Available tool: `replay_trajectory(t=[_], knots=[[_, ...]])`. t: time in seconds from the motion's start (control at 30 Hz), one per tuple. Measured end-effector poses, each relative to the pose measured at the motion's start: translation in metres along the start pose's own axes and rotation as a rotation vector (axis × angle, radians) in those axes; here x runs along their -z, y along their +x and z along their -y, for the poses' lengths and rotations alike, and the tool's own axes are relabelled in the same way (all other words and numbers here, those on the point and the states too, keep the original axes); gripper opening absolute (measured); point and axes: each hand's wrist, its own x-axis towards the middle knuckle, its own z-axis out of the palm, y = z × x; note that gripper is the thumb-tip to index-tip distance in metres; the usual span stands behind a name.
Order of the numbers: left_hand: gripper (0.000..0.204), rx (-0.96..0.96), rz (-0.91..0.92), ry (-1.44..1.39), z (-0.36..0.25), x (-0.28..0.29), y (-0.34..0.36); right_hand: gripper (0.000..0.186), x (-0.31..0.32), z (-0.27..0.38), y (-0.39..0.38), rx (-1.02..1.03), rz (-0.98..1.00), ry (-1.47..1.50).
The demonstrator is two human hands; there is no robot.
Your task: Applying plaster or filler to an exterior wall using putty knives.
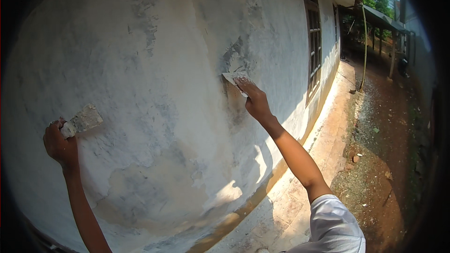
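Note:
A white, patchily plastered wall point(178, 93) fills most of the view. At the left, my left hand point(61, 141) grips a putty knife point(86, 118) with pale compound caked on its blade, held up in front of the wall. Near the middle, my right hand point(257, 99) is closed on a wide, white-smeared scraper point(230, 78), its blade against the wall just below a dark grey patch point(234, 54) of rough, wet-looking filler. My fingers hide much of both handles.
A barred window point(315, 47) sits farther along the wall. A sunlit concrete ledge point(333, 117) runs along its base, beside a dirt path point(389, 140) with gravel and rubble. A thin pole point(363, 47) stands near a roofed shelter point(384, 21) at the upper right.

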Motion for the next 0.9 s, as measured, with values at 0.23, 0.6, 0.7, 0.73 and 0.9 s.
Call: replay_trajectory(t=[0.23,0.6,0.7,0.73,0.9], knots=[[0.017,0.016,-0.01,0.02,-0.014,0.002,0.007,0.074,-0.045,-0.02,-0.136,-0.088,0.165,-0.213],[0.015,0.015,-0.03,0.025,-0.011,0.001,0.005,0.059,0.016,-0.024,0.013,-0.049,-0.151,-0.04],[0.015,0.035,-0.003,0.072,0.0,0.004,0.002,0.071,-0.026,-0.005,-0.021,0.091,0.042,-0.284],[0.015,0.034,-0.008,0.08,-0.003,0.003,0.004,0.071,-0.03,-0.003,-0.045,0.035,0.094,-0.287],[0.016,-0.007,-0.06,0.094,-0.009,0.007,0.012,0.073,-0.021,0.003,-0.138,-0.094,0.255,-0.212]])
